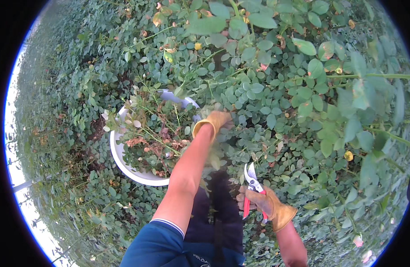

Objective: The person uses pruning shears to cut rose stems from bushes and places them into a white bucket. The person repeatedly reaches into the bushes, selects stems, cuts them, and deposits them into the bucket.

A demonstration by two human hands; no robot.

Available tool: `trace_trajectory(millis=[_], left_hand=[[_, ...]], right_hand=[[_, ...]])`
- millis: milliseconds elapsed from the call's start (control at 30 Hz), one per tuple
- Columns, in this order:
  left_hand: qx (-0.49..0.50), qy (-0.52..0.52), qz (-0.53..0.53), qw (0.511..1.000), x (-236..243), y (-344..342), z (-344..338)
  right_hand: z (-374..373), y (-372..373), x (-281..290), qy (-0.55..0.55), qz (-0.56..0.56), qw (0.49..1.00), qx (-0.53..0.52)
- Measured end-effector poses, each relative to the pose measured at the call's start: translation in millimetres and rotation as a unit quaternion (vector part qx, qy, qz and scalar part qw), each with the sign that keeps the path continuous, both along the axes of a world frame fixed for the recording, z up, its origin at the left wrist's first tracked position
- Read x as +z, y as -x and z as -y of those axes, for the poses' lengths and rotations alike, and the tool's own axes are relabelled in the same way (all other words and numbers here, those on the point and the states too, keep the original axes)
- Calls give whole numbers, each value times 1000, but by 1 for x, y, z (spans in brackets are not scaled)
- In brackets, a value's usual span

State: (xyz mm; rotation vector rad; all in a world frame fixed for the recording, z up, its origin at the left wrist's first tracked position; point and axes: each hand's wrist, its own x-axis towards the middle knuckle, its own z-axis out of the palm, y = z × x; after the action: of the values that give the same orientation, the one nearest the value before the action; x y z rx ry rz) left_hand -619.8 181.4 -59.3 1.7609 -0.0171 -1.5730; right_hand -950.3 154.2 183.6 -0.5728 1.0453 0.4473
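At the left of the view, a white bucket (125, 167) sits low among the rose bushes (303, 89). It is filled with cut stems and leaves (154, 133), some green, some brown and dried; pale petals lie along its left rim.

Just right of the bucket, your left hand (216, 121) – in a tan leather glove – reaches forward over the bucket's far right edge and into the foliage. Leaves blur across the fingers, so you cannot tell whether the left hand is clenched on a stem or released. Your bare forearm runs back from it to a dark blue sleeve with a white band at the lower edge.

Further right and nearer your body, your right hand (266, 204), also gloved in tan, is closed around the red handles of a pair of pruning shears (251, 187). The blades point up and away from you – they stand slightly parted, with nothing visible between them. The shears are well apart from the bucket and from your left hand.

To the right, dense green leaves fill the view, with a few yellowed ones and pale pink blooms (358, 241) at the lower right.
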Motion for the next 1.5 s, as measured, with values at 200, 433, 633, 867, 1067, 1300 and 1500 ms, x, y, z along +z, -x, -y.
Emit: trace_trajectory(millis=[200, 433, 633, 867, 1067, 1300, 1500], left_hand=[[152, 90, 6, 984, -8, 34, -14], [-130, 278, 587, 749, -20, 48, -12], [16, 250, 478, 842, -45, 49, 22], [151, 220, 539, 799, 1, 86, -30], [491, 204, 242, 812, 61, 83, -28], [212, 33, 280, 936, 72, 117, -70], [267, 207, 208, 918, -79, 101, -52]], right_hand=[[-20, 7, -43, -49, -25, 999, -5], [-24, -10, -78, -33, -7, 998, -51], [-14, -22, -103, -12, -54, 998, -21], [-9, -27, -123, 20, -41, 998, -32], [-6, -27, -125, 23, -45, 999, -18], [22, -38, -122, 155, 33, 982, 106], [33, -20, -139, 153, -2, 988, 31]])
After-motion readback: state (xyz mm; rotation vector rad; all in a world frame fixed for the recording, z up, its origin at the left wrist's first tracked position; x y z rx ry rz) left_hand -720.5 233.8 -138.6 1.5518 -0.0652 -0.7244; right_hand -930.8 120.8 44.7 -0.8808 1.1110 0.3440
